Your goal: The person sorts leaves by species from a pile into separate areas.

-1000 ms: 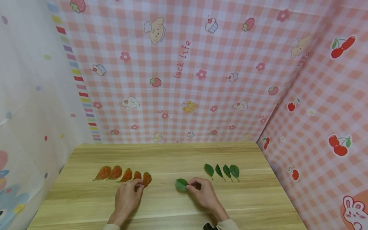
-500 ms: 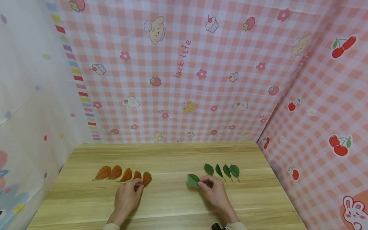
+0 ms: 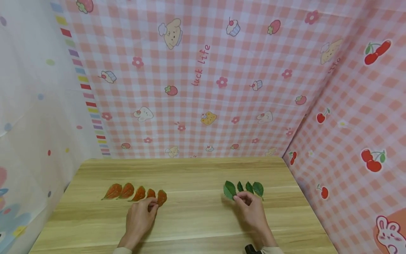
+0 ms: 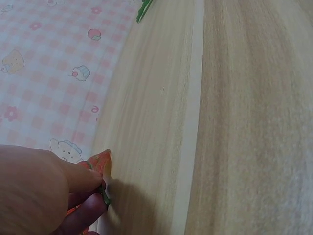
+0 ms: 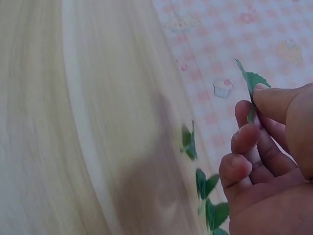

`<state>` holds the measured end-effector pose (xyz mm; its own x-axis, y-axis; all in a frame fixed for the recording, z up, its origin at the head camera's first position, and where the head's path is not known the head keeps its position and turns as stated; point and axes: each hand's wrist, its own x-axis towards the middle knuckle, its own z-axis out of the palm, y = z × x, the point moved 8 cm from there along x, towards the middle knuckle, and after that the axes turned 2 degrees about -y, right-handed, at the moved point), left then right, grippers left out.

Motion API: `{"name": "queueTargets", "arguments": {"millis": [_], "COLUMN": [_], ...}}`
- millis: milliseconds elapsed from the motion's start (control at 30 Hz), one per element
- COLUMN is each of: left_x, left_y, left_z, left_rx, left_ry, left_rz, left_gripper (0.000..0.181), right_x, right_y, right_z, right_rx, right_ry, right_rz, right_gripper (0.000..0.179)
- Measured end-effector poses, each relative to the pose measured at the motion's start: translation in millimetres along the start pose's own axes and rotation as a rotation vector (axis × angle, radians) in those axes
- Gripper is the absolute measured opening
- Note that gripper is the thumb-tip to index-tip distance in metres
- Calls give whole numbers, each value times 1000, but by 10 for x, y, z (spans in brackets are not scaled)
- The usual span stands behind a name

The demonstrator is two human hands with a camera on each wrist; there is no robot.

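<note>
My left hand pinches the stem of an orange-red leaf, the rightmost of a row; in the left wrist view the green stem shows between thumb and finger. Further left lie several more red leaves side by side. Between thumb and forefinger my right hand holds a green leaf by its stem end, raised over the table in the right wrist view. This leaf covers the leftmost spot of the green row in the head view. Other green leaves lie just behind my right fingers.
A wood-grain table carries both rows. Pink checked cloth hangs behind its far edge and on the right, and a white patterned cloth hangs on the left. A black object sits at my right wrist.
My right hand has carried the green leaf to the right, from mid-table to the left end of the green row. My left hand has stayed at the same red leaf.
</note>
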<state>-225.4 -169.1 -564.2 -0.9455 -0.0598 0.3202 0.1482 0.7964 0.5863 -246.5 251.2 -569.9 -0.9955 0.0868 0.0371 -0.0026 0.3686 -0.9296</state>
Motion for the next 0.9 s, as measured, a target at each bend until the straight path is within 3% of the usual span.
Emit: {"name": "queueTargets", "arguments": {"millis": [167, 433, 900], "left_x": [-3, -9, 2], "left_y": [-2, 0, -19], "left_z": [1, -19, 13], "left_rx": [2, -3, -1], "left_ry": [-9, -12, -9], "left_rz": [-8, -6, -18], "left_gripper": [14, 14, 15], "right_x": [7, 22, 80], "right_y": [57, 88, 268], "right_z": [-172, -500, -1093], "right_rx": [-14, -56, -76], "right_ry": [38, 119, 270], "right_rz": [29, -13, 40], "right_gripper": [10, 16, 22]}}
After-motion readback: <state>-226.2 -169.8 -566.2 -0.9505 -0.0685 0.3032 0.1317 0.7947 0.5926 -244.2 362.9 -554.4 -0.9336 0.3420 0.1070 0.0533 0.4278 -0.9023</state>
